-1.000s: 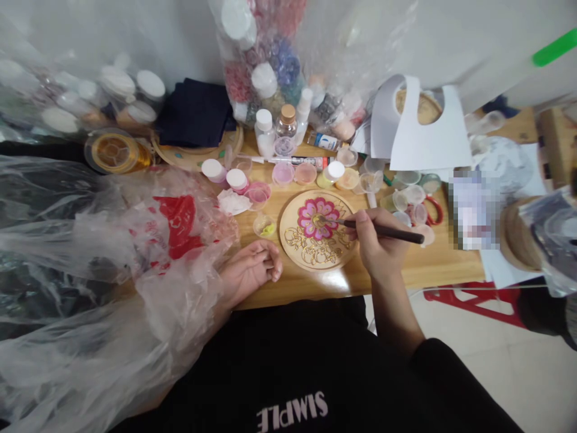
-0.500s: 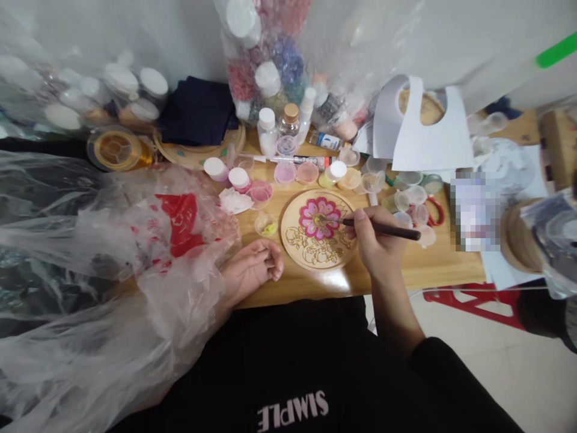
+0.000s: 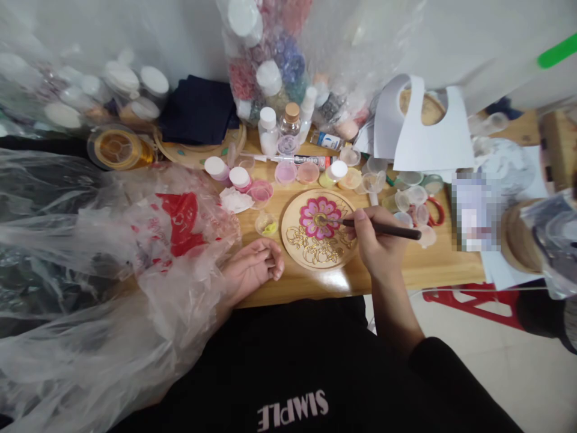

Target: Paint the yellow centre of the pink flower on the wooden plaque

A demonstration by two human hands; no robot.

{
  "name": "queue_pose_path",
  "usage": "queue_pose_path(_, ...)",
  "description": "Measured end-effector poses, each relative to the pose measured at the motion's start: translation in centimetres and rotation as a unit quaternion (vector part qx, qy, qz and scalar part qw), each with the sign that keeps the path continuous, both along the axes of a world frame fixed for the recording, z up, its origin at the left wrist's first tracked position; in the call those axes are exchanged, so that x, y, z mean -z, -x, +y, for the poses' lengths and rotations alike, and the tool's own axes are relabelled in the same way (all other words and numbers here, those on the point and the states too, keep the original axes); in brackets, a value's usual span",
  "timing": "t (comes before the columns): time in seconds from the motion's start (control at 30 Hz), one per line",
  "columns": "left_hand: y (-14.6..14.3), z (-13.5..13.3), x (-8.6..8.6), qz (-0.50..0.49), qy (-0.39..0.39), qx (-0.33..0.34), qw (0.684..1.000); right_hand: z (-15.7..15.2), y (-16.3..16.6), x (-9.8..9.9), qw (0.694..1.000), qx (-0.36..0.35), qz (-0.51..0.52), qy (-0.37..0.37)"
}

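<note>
A round wooden disc (image 3: 321,231) with a pink flower and gold outlines lies on the wooden table (image 3: 428,264). My right hand (image 3: 376,240) is closed on a dark thin tool (image 3: 387,229), its tip resting at the flower's centre. My left hand (image 3: 252,269) rests on the table to the left of the disc, fingers loosely curled with nothing seen in them.
Small cups of coloured powder (image 3: 297,173) line up behind the disc, with white-capped bottles (image 3: 267,130) and a bag of jars (image 3: 270,54) further back. Crumpled plastic bags (image 3: 112,252) fill the left side. White paper cut-outs (image 3: 428,129) and red-handled scissors (image 3: 435,210) lie to the right.
The tool's tip has shifted very slightly on the flower's centre. My left hand has stayed still.
</note>
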State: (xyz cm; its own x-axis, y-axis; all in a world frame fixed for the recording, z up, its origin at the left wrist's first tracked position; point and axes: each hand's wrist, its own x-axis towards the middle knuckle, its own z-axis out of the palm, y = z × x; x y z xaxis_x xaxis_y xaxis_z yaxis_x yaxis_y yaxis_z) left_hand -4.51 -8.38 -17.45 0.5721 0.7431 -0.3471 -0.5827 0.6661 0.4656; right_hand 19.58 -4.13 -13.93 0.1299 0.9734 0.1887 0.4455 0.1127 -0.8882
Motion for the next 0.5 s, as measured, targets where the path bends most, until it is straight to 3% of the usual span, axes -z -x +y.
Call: queue_pose_path(0.5,-0.07,0.04,-0.09,0.0,-0.001,-0.001,1.0,0.04,0.08,0.17,1.0,0.002,-0.002,-0.002)
